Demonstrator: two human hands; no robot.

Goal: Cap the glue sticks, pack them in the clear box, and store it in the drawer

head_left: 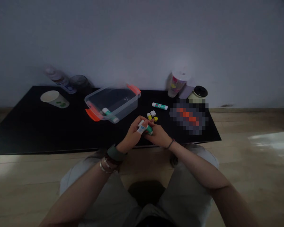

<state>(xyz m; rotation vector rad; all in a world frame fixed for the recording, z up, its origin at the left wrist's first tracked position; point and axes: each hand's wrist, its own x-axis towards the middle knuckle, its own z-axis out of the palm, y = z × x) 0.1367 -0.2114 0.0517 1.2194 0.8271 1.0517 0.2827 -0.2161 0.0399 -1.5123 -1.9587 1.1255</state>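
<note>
Near the front edge of the table, my left hand [133,128] and my right hand [160,135] are both closed around a green and white glue stick [150,128]. A white wrap with blue print covers part of my left thumb. Just beyond my fingers lie a small white cap [153,113], a yellow and white piece [149,116] and a round yellow piece [155,119]. Farther back, a second glue stick [159,106] lies on its side. Another glue stick [110,115] lies inside the clear plastic box [126,110] with orange clips.
On the black table [49,129], a paper cup [55,99] is at left, with a bottle [60,80] and dark round container [80,84] behind. A patterned tumbler [176,84] and black-lidded jar [198,94] stand at back right, near a pixelated item [189,117]. A wall rises behind.
</note>
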